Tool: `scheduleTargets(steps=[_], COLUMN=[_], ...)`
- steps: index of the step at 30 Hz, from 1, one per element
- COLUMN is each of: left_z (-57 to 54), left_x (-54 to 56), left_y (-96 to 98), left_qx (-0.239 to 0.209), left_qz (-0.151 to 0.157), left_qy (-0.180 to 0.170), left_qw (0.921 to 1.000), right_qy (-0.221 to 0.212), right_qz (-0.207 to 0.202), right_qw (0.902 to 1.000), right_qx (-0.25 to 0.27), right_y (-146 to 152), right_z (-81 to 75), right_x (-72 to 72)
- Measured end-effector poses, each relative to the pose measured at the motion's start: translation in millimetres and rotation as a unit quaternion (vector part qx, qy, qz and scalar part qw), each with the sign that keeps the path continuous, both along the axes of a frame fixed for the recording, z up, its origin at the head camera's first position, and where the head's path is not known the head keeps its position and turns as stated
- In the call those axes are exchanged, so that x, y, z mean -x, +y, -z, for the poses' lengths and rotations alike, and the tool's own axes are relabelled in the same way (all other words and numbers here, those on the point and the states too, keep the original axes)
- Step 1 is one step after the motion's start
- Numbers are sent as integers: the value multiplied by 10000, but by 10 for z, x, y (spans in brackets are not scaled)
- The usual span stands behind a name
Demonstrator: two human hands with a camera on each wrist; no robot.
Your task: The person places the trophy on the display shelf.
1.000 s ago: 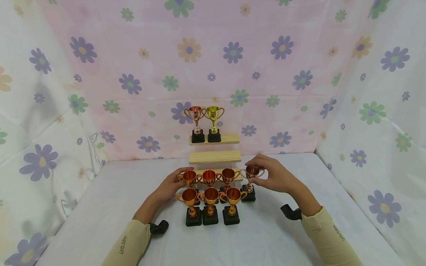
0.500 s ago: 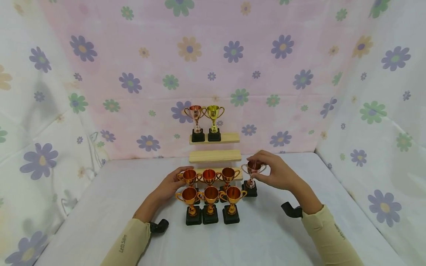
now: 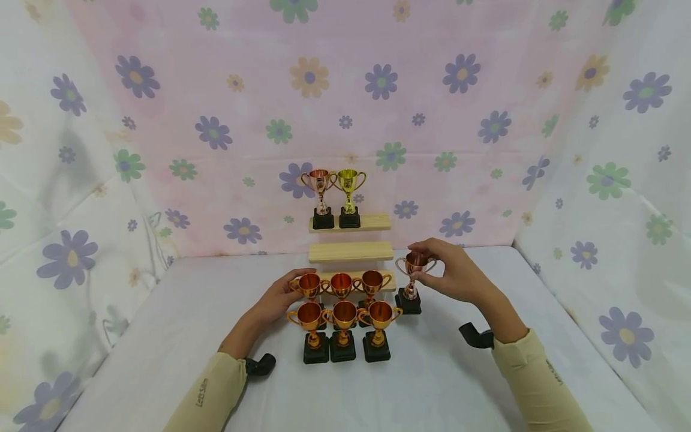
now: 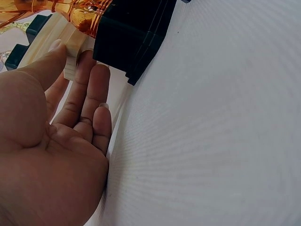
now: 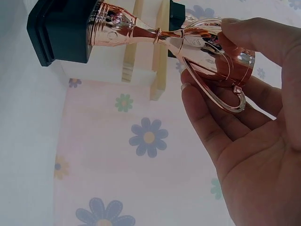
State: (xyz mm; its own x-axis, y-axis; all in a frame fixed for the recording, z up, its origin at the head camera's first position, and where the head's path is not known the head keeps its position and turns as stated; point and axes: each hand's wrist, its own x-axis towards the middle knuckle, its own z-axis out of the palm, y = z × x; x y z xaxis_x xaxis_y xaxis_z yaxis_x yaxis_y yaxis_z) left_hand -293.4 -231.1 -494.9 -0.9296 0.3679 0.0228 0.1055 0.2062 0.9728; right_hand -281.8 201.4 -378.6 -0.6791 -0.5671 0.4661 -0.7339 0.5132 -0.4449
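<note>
One pink cup [image 3: 414, 263], right of centre, was pinched by the right hand [image 3: 456, 273]; the left hand [image 3: 275, 297], fingers bent, held a shelf [image 4: 74, 40]. Loose fingers could drop the cup.

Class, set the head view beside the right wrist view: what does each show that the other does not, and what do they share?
Only the head view: the left hand, the beige sleeves and the six orange-gold trophies in two rows.

Only the right wrist view: the palm side of the right hand and the round marks low on the held trophy's stem.

Both: that hand gripping the pink-gold trophy, the wooden shelves and the flowered backdrop.
</note>
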Motion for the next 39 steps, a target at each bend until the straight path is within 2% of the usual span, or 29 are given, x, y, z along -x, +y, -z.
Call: scheduleTargets(steps=[6, 16, 28, 34, 39], left_z=[-9, 36, 7, 1, 2], left_x=[-8, -3, 6, 5, 1], left_y=[18, 12, 2, -3, 6], left_qx=[14, 67, 119, 98, 91], left_qz=[-6, -83, -17, -11, 2], left_qy=[29, -38, 100, 89, 79], left_qw=[10000, 9999, 9999, 9999, 9999], right_qy=[218, 500, 472, 531, 481], right_qz=[-63, -240, -235, -316, -214], right_qw=[9997, 9984, 9983, 9977, 9982], right_qx=[106, 149, -229, -262, -290], right_y=[18, 9, -23, -57, -99], right_z=[-31, -176, -471, -627, -754], right_x=[25, 70, 219, 313, 377])
